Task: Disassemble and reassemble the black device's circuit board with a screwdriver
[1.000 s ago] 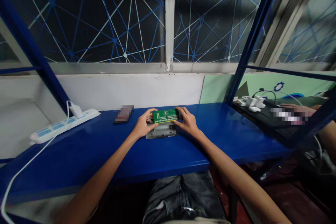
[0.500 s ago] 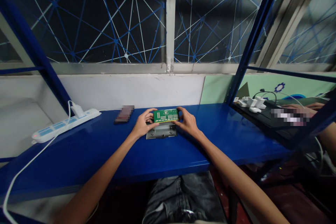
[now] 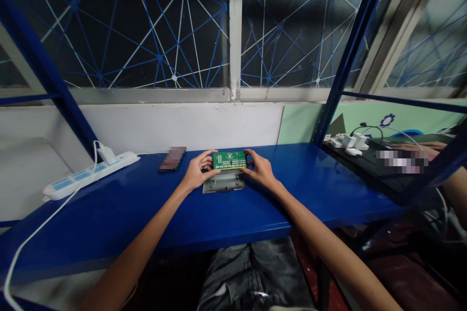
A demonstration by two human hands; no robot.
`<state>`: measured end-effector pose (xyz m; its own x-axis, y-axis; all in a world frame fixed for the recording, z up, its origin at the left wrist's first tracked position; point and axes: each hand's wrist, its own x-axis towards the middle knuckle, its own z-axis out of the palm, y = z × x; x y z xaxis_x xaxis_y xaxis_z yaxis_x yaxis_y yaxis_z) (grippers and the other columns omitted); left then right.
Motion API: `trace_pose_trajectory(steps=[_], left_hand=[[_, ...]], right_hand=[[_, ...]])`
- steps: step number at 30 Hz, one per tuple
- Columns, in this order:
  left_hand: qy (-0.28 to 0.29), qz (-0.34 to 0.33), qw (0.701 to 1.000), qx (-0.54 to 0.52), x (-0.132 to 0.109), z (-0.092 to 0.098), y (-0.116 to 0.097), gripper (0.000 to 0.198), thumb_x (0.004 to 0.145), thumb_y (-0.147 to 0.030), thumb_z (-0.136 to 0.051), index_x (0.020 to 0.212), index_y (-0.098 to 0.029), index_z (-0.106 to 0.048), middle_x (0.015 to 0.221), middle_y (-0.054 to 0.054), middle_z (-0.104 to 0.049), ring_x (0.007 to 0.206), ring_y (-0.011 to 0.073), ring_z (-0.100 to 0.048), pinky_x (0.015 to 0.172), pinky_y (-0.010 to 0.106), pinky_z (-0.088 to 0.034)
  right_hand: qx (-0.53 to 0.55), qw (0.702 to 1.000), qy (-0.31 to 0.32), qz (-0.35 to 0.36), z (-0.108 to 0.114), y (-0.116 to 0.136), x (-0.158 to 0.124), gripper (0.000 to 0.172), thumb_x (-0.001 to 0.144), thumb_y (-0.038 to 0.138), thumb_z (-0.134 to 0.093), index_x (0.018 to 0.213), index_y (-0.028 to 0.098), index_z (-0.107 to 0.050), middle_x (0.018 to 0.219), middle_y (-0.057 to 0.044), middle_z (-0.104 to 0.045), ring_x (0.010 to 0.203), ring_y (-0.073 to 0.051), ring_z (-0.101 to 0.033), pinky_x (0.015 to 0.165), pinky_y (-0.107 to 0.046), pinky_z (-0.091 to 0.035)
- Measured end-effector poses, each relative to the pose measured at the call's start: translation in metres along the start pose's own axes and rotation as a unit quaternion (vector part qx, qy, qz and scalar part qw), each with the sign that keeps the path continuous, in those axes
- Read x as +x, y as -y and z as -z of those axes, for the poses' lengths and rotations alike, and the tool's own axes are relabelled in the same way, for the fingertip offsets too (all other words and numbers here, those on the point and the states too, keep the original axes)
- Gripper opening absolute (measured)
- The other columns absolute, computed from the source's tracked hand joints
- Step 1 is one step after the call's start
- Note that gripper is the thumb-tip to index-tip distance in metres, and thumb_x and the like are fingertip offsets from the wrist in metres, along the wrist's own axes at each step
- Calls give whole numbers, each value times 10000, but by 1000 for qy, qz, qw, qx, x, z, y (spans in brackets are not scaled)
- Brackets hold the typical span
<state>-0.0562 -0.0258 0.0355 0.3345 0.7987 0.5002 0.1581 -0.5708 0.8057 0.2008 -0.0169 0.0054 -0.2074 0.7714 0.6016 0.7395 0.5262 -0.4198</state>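
Between my two hands is a green circuit board (image 3: 230,160), tilted so that its printed face shows. My left hand (image 3: 199,170) grips its left end, thumb at the lower edge and fingers behind. At the right end my right hand (image 3: 260,169) pinches the board in the same way. Just below and partly behind the board, a grey plastic housing part (image 3: 224,183) lies on the blue table with its inner side and small posts facing up. The board covers the housing's far edge.
On the blue table (image 3: 146,218), a blurred phone-like object (image 3: 172,159) lies left of my hands. A white power strip (image 3: 91,175) with a plug and cable is farther left. Blue frame posts rise on both sides. Another person's hand (image 3: 419,148) is at the right, near white adapters (image 3: 350,142).
The view has shifted very slightly. Both hands keep holding the circuit board in nearly the same place above the housing part.
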Motion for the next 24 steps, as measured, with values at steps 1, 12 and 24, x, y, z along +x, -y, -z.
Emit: trace_pose_trajectory(steps=[1,12,24], left_hand=[[-3,2,1000,3,0,1,1,650,702,-287,-779,1277,-130,-522,916,71,-643,767,170,-621,656,269,-494],[-19,56,998,34,2,11,8,748,708,-370,-760,1356,-98,-503,1052,124,-687,935,242,-664,744,306,-527],[-29,62,976,206,1,5,7,501,892,-572,-493,701,-166,-717,659,34,-706,662,196,-646,605,246,-428]], right_hand=[[5,1000,-2,3,0,0,0,632,777,390,-672,1340,188,-469,1070,-77,-711,896,-236,-679,751,-306,-473],[151,988,15,-16,-3,-3,2,548,767,437,-710,1246,206,-577,1173,-79,-674,717,-166,-698,678,-266,-511],[270,960,4,-71,4,9,3,427,842,545,-570,986,151,-654,812,-49,-688,558,-146,-647,558,-249,-498]])
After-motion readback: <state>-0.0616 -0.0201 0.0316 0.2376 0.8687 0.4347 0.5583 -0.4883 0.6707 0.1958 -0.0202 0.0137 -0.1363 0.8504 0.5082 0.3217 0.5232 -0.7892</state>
